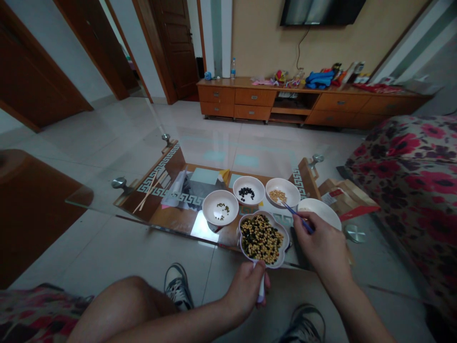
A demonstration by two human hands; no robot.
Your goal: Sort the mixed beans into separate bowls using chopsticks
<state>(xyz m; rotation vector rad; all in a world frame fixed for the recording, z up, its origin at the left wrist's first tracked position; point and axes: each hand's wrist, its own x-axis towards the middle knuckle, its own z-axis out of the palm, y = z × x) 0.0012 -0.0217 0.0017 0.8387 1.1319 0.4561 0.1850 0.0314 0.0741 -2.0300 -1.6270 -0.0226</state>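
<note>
My left hand (246, 288) is closed round the pale handle of a flower-shaped bowl (286, 244). Mixed yellow, black and green beans (262, 238) fill it. In my right hand (323, 247) are slim blue tweezers (298, 216), pinched between thumb and fingers. Their tips reach to the near rim of a white bowl (293, 193) of yellow beans (277, 196). To its left stands a white bowl (260, 194) with black beans (246, 193). Another white bowl (210, 213) holds a few green beans (223, 209). A further white bowl (321, 209) is partly hidden behind my right hand.
The bowls stand on a glass table (171, 228) with metal supports. Wooden chopsticks (145, 193) lie at its left. A brown paper bag (348, 195) is at the right, beside a flower-patterned sofa (417, 176). A wooden TV cabinet (253, 97) runs along the far wall.
</note>
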